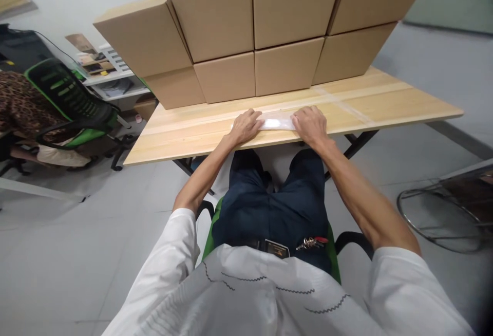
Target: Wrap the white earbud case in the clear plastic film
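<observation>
A clear, shiny plastic piece (276, 122) lies flat on the wooden table (181, 129), close to its front edge. My left hand (246, 126) holds its left end, with the fingers curled down onto it. At the right end, my right hand (310, 123) grips it in the same way, fingers bent and pressed together. The middle of the plastic shows between the two hands and reflects the light. The fingertips partly cover both of its ends.
Stacked cardboard boxes (223, 76) stand along the table's back. A person in a patterned top (23, 99) sits at the left by a green-black chair (61, 89). A round metal frame (439, 218) is on the floor at the right.
</observation>
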Available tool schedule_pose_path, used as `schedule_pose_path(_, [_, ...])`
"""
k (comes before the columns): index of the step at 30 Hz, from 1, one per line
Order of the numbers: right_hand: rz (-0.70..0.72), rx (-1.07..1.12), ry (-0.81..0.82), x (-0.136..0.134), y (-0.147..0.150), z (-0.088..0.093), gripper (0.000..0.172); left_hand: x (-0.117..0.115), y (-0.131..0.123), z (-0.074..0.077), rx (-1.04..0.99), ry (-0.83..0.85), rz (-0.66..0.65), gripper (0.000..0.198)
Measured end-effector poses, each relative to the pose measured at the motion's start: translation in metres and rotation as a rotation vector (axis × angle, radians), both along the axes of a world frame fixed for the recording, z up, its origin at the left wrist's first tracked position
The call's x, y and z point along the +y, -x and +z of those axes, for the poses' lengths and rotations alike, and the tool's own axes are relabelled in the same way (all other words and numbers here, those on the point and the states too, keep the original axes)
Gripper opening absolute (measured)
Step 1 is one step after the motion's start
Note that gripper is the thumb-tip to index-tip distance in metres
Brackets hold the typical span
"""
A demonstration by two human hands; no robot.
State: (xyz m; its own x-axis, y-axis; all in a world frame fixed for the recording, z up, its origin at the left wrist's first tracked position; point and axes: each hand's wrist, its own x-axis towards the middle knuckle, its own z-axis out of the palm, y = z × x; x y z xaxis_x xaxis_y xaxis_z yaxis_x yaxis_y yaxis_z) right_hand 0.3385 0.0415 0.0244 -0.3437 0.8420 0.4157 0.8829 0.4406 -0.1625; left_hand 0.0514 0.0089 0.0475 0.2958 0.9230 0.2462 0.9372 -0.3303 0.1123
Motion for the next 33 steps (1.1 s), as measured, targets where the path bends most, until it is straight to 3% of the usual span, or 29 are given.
schedule_pose_path(4, [0.223,0.035,-0.023,-0.003,0.015,-0.006,0.052,-0.002,-0.010,-0.004,0.062,0.027,-0.099,0.057])
schedule_pose_path(7, [0.298,0.004,0.041,-0.004,0.025,-0.011,0.049,0.000,-0.016,-0.008,0.090,0.059,-0.112,0.052])
schedule_pose_path(11, [0.253,-0.018,0.112,-0.003,0.029,-0.015,0.052,0.002,-0.018,-0.009,0.093,0.074,-0.103,0.051])
schedule_pose_path(22, [0.203,-0.034,0.112,-0.004,0.029,-0.009,0.051,0.006,-0.016,-0.001,0.108,0.081,-0.153,0.049])
schedule_pose_path(26, [0.148,-0.048,0.127,-0.003,0.028,-0.002,0.052,0.016,-0.017,0.009,0.083,0.112,-0.180,0.055])
schedule_pose_path(33, [0.036,-0.054,0.185,0.010,0.033,0.007,0.061,0.039,-0.020,0.017,0.043,0.174,-0.107,0.058])
